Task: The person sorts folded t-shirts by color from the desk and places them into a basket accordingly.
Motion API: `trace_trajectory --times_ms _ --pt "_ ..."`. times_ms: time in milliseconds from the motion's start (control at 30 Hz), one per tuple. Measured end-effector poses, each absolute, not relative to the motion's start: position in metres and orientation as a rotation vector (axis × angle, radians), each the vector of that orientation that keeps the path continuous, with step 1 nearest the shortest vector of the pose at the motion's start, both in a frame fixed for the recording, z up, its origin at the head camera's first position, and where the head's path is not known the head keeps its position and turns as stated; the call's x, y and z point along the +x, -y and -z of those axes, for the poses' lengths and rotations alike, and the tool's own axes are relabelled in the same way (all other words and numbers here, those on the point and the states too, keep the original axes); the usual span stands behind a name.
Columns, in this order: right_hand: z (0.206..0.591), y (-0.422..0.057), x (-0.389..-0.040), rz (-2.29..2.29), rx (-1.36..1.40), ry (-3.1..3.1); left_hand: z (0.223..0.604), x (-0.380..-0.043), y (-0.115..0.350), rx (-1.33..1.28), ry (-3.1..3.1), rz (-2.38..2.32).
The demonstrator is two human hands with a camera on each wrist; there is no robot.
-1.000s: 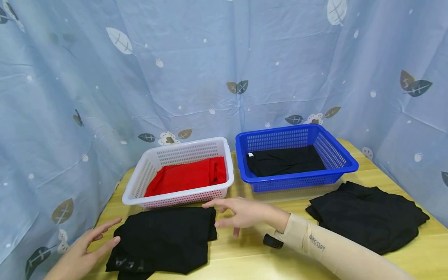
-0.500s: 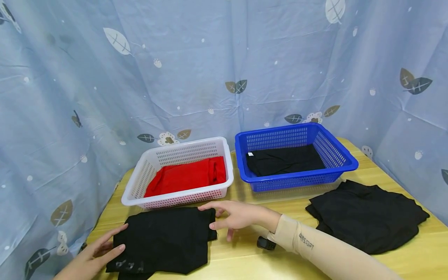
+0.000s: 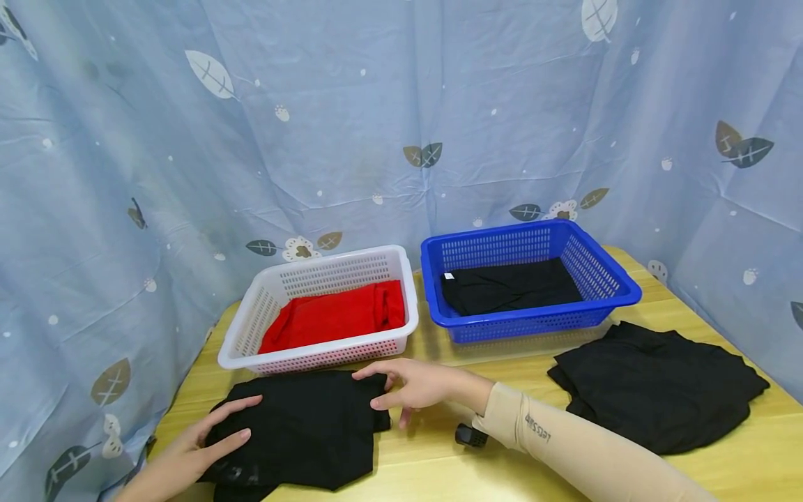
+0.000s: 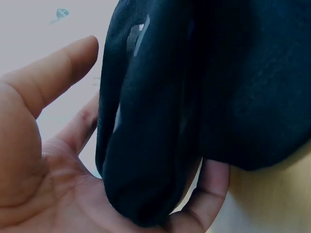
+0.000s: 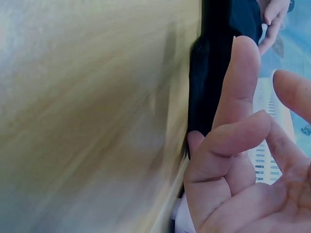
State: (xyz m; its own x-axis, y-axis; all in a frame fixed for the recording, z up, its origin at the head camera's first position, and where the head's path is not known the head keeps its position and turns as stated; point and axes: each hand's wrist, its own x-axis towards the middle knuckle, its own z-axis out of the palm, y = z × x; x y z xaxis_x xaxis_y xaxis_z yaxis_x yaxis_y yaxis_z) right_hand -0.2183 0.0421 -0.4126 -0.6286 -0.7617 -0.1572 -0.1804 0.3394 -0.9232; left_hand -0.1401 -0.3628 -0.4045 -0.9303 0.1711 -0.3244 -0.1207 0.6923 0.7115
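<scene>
A folded black garment (image 3: 307,429) with a small pale print near its front left corner lies in front of the white basket. At its left edge my left hand (image 3: 201,443) has thumb and forefinger above the cloth. From the left wrist view, a thick fold sits against the palm, with fingers curled behind it and the thumb (image 4: 68,65) apart from the fabric. My right hand (image 3: 417,387) hovers at the garment's right edge, fingers loosely bent and thumb separate. Whether its lower fingers touch the cloth is hard to tell.
Red folded cloth (image 3: 339,314) lies in the white basket (image 3: 228,362). The blue basket (image 3: 533,324) holds a folded black cloth (image 3: 511,286) with a white tag. Another black garment heap (image 3: 659,390) rests at right on the wooden table (image 3: 464,474). A patterned curtain (image 3: 351,125) hangs behind.
My left hand has moved right, from beside the garment onto its left edge, and the left corner has shifted inward. My right hand has slid slightly left towards the right edge.
</scene>
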Motion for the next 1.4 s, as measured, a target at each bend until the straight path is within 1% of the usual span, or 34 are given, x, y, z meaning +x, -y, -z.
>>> trace_trajectory --times_ms 300,567,733,1067,1400 --pt "0.419 -0.052 -0.215 1.287 -0.821 -2.018 0.407 -0.140 0.352 0.082 -2.444 -1.165" --pt "0.421 -0.076 -0.209 1.314 -0.747 -1.996 0.407 -0.142 0.339 0.143 -2.335 -1.223" --pt "0.420 -0.090 -0.204 1.320 -0.717 -1.991 0.406 -0.143 0.328 0.136 -2.263 -1.260" --pt "0.420 -0.118 -0.196 1.355 -0.694 -1.999 0.406 -0.146 0.307 0.222 -2.207 -1.264" --pt "0.427 -0.131 -0.190 1.450 -0.669 -1.947 0.406 -0.149 0.287 0.324 -2.189 -1.260"
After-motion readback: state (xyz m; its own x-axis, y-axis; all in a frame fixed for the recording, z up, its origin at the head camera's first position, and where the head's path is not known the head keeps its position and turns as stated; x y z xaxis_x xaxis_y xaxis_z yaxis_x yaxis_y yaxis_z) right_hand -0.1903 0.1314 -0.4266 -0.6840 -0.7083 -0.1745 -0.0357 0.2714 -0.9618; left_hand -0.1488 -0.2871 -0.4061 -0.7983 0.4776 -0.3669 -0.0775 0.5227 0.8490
